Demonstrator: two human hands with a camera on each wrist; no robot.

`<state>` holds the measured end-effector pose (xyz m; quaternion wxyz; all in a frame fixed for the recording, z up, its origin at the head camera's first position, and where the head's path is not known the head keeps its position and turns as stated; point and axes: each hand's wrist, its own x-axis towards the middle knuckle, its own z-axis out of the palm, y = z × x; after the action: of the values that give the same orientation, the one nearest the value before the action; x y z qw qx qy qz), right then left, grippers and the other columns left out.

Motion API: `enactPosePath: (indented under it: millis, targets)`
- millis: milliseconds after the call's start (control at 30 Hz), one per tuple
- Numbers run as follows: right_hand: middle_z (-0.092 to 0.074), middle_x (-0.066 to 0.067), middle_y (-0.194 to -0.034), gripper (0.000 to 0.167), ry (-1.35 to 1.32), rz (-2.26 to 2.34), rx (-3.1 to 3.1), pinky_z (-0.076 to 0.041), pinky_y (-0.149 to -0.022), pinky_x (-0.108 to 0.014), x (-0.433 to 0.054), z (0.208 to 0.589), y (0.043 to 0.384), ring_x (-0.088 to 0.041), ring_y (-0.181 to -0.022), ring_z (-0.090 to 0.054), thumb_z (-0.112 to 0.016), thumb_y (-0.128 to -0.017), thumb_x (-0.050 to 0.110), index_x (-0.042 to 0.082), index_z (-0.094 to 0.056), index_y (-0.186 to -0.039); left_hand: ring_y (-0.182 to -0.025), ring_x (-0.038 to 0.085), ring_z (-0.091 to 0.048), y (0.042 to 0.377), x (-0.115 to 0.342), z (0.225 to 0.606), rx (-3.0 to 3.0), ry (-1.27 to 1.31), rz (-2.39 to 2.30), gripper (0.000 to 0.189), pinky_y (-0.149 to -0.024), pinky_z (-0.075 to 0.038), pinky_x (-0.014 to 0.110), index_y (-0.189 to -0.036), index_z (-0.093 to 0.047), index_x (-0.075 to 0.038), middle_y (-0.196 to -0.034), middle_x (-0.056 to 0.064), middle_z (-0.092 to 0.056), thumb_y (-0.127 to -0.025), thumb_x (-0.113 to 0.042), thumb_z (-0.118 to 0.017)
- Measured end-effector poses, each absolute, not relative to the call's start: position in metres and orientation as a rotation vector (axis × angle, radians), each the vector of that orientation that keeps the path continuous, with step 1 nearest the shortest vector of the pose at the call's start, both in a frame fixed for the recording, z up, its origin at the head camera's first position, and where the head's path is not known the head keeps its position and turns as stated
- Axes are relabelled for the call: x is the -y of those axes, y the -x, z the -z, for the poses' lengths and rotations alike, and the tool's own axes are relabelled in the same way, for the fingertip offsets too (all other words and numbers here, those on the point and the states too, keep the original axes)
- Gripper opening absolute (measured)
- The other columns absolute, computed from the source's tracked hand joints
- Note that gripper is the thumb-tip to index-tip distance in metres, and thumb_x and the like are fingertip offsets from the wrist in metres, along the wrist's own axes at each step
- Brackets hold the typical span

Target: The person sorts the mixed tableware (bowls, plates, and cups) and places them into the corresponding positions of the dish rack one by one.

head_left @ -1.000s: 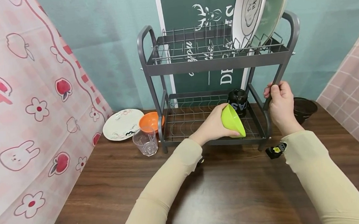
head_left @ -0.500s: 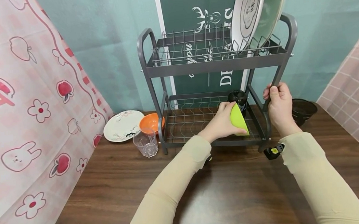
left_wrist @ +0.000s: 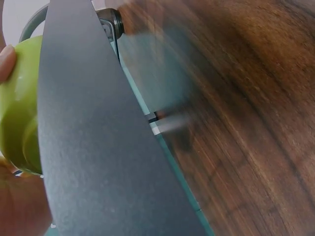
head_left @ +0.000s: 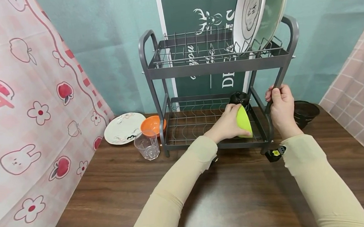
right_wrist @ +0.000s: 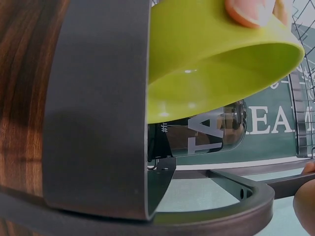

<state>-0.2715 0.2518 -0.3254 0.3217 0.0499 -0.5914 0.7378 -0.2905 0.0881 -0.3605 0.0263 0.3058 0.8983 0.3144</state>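
Observation:
A lime-green bowl (head_left: 243,122) is in my left hand (head_left: 224,123), tipped on its side over the right part of the rack's lower tier. My fingers and thumb pinch it; in the right wrist view the bowl's opening (right_wrist: 221,78) is visible. Whether it touches the wires I cannot tell. Behind it stands a dark glass (head_left: 239,97) with pale letters, partly covered by the bowl. My right hand (head_left: 282,107) grips the right upright of the grey two-tier dish rack (head_left: 210,68). The rack's front bar (left_wrist: 103,128) hides part of the bowl in the left wrist view.
Two large plates, one white (head_left: 251,15) and one pale green (head_left: 274,14), stand in the upper tier. Left of the rack are a patterned plate (head_left: 123,128), an orange bowl (head_left: 152,125) and a clear cup (head_left: 148,146). A black container (head_left: 305,113) is at right.
My left hand has carried the green bowl a little to the right, and its opening has turned away from the head view. My right hand keeps its grip on the upright.

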Motion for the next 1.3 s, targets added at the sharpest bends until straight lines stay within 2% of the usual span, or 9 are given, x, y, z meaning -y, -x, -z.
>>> enactPosePath:
  millis: [500, 800, 1300]
  targets:
    - [-0.051, -0.003, -0.070, 0.010, -0.174, -1.962, 1.477, -0.040, -0.066, -0.018, -0.2497, 0.3283, 0.2754, -0.012, -0.066, -0.047, -0.047, -0.095, 0.013, 0.007, -0.052, -0.088, -0.104, 0.009, -0.047, 0.2916, -0.0855, 0.3659, -2.772, -0.933, -0.989, 0.107, -0.077, -0.044, 0.011, -0.147, -0.014, -0.015, -0.145, 0.004, -0.022, -0.067, -0.044, -0.079]
    - [-0.051, -0.003, -0.070, 0.010, -0.162, -1.941, 1.490, -0.040, -0.066, -0.018, -0.2497, 0.3280, 0.2746, -0.012, -0.066, -0.047, -0.047, -0.095, 0.015, 0.008, -0.053, -0.089, -0.117, 0.011, -0.042, 0.2920, -0.0862, 0.3619, -2.825, -1.000, -0.913, 0.108, -0.087, -0.043, 0.016, -0.148, -0.016, -0.019, -0.145, 0.000, -0.024, -0.065, -0.046, -0.080]
    - [-0.051, -0.001, -0.069, 0.011, -0.192, -1.917, 1.486, -0.040, -0.066, -0.017, -0.2496, 0.3286, 0.2763, -0.011, -0.066, -0.047, -0.046, -0.096, 0.015, 0.010, -0.053, -0.089, -0.121, 0.013, -0.040, 0.2904, -0.0941, 0.3573, -2.914, -1.014, -0.753, 0.107, -0.090, -0.043, 0.021, -0.147, -0.018, -0.024, -0.144, -0.002, -0.026, -0.063, -0.049, -0.080]
